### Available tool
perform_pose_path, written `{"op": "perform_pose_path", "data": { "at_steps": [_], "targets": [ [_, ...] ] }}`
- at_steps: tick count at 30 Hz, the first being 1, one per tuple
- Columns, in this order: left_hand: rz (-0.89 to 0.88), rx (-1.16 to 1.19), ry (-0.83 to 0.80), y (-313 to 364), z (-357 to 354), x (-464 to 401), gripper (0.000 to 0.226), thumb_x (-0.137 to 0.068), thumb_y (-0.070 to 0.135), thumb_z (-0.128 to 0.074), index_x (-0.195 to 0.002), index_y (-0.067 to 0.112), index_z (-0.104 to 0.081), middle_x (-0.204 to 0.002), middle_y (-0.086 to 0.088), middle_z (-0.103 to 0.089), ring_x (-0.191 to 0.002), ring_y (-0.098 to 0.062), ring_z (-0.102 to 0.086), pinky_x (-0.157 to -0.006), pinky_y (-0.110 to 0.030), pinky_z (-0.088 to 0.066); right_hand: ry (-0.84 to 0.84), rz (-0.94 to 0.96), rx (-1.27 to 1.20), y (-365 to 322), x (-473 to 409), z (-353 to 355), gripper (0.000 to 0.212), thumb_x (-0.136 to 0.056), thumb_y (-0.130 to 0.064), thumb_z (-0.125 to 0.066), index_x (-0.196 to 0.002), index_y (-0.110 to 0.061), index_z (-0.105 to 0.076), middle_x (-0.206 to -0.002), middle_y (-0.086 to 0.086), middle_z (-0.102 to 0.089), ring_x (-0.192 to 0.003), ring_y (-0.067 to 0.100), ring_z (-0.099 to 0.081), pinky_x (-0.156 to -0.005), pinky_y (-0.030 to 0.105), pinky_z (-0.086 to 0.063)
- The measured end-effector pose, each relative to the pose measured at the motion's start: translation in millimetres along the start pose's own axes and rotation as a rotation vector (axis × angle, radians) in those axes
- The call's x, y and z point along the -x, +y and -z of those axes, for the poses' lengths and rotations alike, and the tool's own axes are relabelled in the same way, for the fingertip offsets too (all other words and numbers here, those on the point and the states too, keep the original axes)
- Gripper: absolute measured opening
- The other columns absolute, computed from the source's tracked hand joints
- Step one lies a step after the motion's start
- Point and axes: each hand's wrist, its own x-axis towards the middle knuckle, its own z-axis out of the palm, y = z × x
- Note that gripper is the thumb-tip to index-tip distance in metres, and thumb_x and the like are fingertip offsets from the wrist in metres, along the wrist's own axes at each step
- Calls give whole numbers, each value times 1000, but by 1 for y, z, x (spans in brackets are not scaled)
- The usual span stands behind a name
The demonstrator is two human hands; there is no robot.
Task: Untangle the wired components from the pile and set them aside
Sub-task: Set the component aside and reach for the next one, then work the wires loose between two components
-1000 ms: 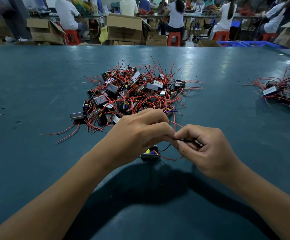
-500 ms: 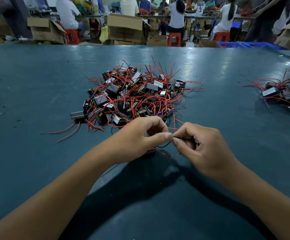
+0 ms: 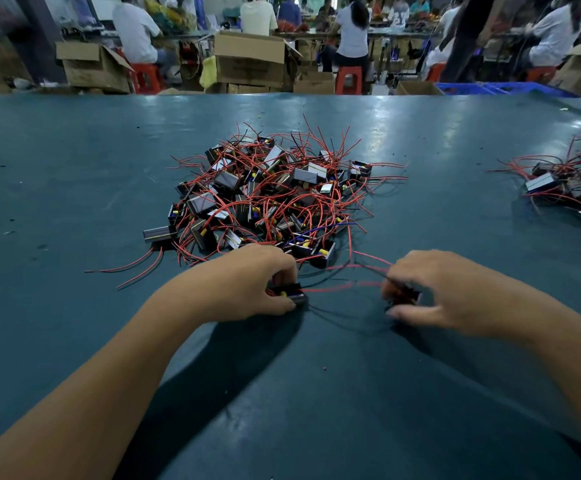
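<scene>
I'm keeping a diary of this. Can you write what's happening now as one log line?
left hand: holds black component | right hand: holds blurred dark part | red wires between them | pile behind

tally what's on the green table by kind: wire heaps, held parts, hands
Heaps of wired components: 2, main pile, set-aside heap
Held components: 2, left one, right one blurred
Hands: 2, left hand, right hand
Total: 6

Left hand [image 3: 247, 282] and right hand [image 3: 431, 292] curled, apart
</scene>
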Motion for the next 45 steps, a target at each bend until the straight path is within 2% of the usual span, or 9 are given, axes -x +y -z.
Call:
{"op": "perform_pose_path", "data": {
  "at_steps": [6, 11, 14, 17, 24, 31, 35, 38, 45],
  "targets": [
    [72, 155, 47, -16, 20, 12, 22, -84, 50, -73, -96, 33, -65, -89, 13, -64, -80, -2, -59, -69, -22, -50, 280, -218, -83, 17, 7, 10, 18, -81, -46, -70, -76, -30, -63, -72, -14, -64, -72, 6, -60, -71, 34, -50],
    [103, 323, 120, -8, 16, 7, 24, -80, 47, -77, -88, 26, -69, -74, 11, -68, -65, -3, -60, -59, -20, -47, 12, -158, -206, 19, 7, 4, 36, -73, -64, -70, -94, -36, -64, -91, -25, -66, -89, -1, -61, -78, 17, -45],
    [134, 417, 83, -1, 11, 4, 24, -84, 46, -75, -87, 22, -70, -76, 10, -73, -68, -8, -65, -66, -34, -51, -34, -143, -9, 19, 5, 3, 28, -79, -57, -71, -97, -38, -63, -92, -26, -63, -95, -2, -54, -86, 24, -39],
    [158, 627, 113, 13, 3, 1, 21, -87, 38, -75, -87, 17, -71, -77, 2, -74, -67, -12, -63, -67, -38, -52, 179, -168, 181, 9, 2, 2, 41, -77, -72, -51, -92, -35, -64, -89, -21, -60, -94, 9, -47, -81, 30, -25],
    [89, 1131, 178, 57, -30, -13, 31, -79, 24, -78, -91, 2, -60, -74, -6, -70, -71, -18, -62, -66, -32, -49, 413, -271, -549, -34, -12, -19, 40, -82, -66, -60, -80, -26, -64, -64, -3, -65, -55, 8, -54, -56, 26, -44],
    [48, 1151, 273, 63, -40, -19, 43, -67, 33, -81, -92, 4, -60, -79, -15, -66, -75, -24, -62, -62, -31, -52, 340, -320, -817, -32, -19, -25, 55, -70, -76, -65, -89, -24, -67, -69, 13, -63, -58, 14, -46, -58, 41, -39],
    [-22, 1161, 249, 66, -47, -21, 44, -71, 32, -80, -95, 1, -60, -84, -15, -65, -77, -24, -62, -68, -35, -54, 303, -309, -925, -31, -13, -20, 49, -75, -60, -76, -83, -12, -68, -60, 0, -54, -52, 10, -41, -50, 23, -34],
    [-69, 1155, 240, 65, -47, -24, 37, -81, 34, -70, -99, 2, -63, -85, -17, -68, -73, -20, -65, -65, -29, -56, 289, -382, -813, -18, -3, 0, 38, -78, -51, -76, -77, -14, -69, -56, -4, -57, -50, 10, -43, -49, 20, -35],
    [11, 919, 277, 49, -43, -24, 25, -90, 33, -66, -94, 8, -65, -80, -6, -69, -68, -15, -66, -62, -32, -58, 16, -726, 106, 83, 6, 76, 44, -80, -55, -71, -66, -13, -68, -63, 6, -67, -64, 22, -63, -61, 33, -48]
  ]
}}
